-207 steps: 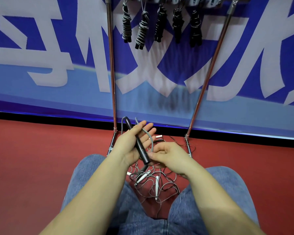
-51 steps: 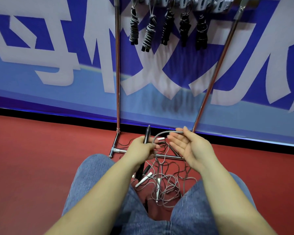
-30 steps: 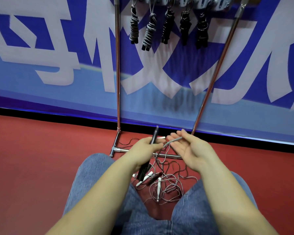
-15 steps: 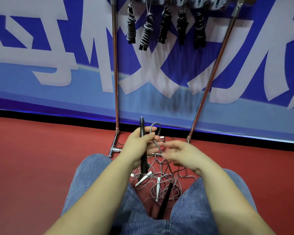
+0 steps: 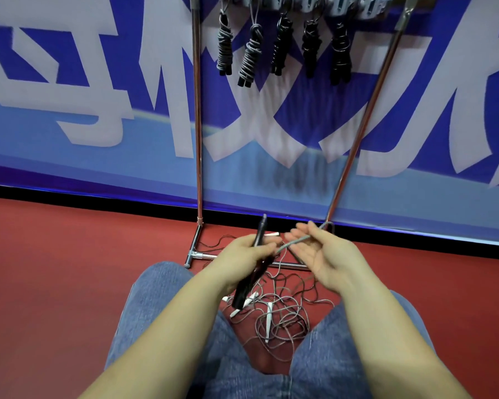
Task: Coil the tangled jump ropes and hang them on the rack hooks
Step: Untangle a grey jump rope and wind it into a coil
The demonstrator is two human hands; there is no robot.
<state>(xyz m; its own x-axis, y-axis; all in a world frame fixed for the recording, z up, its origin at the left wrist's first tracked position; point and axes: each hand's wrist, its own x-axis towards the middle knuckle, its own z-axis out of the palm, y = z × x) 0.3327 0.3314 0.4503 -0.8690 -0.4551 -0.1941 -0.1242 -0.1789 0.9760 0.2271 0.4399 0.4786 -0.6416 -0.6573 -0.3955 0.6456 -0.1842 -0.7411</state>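
Left hand (image 5: 244, 253) gripping black jump-rope handles (image 5: 252, 269) with fingers curled round them, grey cord (image 5: 296, 241) running from there across straight, loosely spread fingers (image 5: 301, 231) of the palm-up right hand (image 5: 324, 254), above tangled ropes (image 5: 277, 315) on red floor (image 5: 69, 269), coiled ropes (image 5: 281, 46) hanging on rack hooks (image 5: 308, 1) beyond.

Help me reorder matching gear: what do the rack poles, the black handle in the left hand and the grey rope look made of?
Rack poles: likely polished chromed steel, given the mirror-like glints. Black handle: probably glossy hard plastic; it shows highlights. Grey rope: seems thin matte cord, perhaps PVC or woven; too blurred to tell.
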